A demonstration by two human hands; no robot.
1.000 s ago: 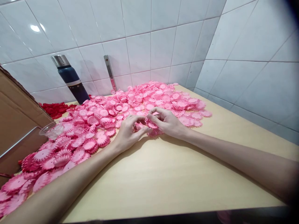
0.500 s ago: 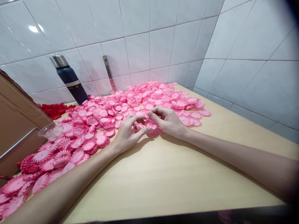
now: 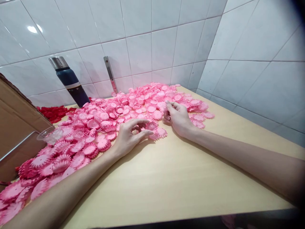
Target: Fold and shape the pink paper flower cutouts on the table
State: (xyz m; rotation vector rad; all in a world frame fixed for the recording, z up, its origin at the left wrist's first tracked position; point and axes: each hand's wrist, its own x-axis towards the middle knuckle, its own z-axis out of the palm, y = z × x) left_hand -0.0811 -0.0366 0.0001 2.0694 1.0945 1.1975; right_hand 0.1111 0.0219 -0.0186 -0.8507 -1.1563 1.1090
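Observation:
A big heap of pink scallop-edged flower pieces (image 3: pixel 102 140), seemingly thin fabric or paper, spreads over the table. My left hand (image 3: pixel 130 135) rests at the heap's near edge, thumb and fingers apart in a C shape. Just beyond its fingertips lie a few pink pieces (image 3: pixel 160 133), with no grip on them that I can see. To the right, my right hand (image 3: pixel 178 117) has thumb and forefinger pinched at the edge of a pale pink flower piece (image 3: pixel 164 106). Its other fingers are curled and partly hidden.
A dark blue bottle (image 3: pixel 71 84) with a steel cap stands by the tiled wall (image 3: pixel 140 47). Red pieces (image 3: pixel 53 113) lie beside it. A cardboard box (image 3: pixel 19 117) and a clear plastic cup (image 3: pixel 50 135) are at left. A metal strip (image 3: pixel 110 73) leans on the wall.
My right hand has moved right and away from my left hand, to the heap, and now pinches a flower piece. The left hand has stayed nearly in place.

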